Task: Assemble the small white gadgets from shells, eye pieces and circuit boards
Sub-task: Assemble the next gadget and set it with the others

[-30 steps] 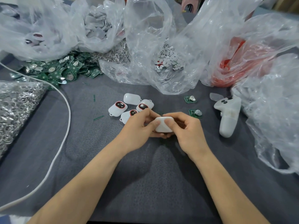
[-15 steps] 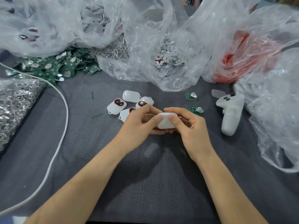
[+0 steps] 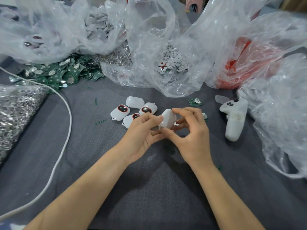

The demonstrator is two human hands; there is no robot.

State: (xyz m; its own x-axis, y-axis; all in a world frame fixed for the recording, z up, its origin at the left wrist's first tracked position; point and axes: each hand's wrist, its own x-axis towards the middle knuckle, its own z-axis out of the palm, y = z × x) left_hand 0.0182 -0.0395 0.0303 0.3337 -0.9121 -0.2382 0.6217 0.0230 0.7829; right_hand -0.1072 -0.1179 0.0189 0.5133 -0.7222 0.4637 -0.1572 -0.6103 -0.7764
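Observation:
Both hands hold one small white gadget above the grey cloth at the centre. My right hand pinches it between thumb and forefinger, tilted on edge. My left hand touches its left side with thumb and fingertips curled round it. Just behind the hands lie several white gadgets with red-rimmed dark eye pieces. A loose green circuit board lies to the right of them; another shows partly behind my right hand.
A heap of green circuit boards lies at the back left. Clear plastic bags of small discs and shells line the back and right. A white controller lies right. A white cable curves on the left beside a bag of metal rings.
The gadget has been turned up from lying flat between both thumbs to standing tilted on edge. My right hand has shifted its grip to the top and bottom edges.

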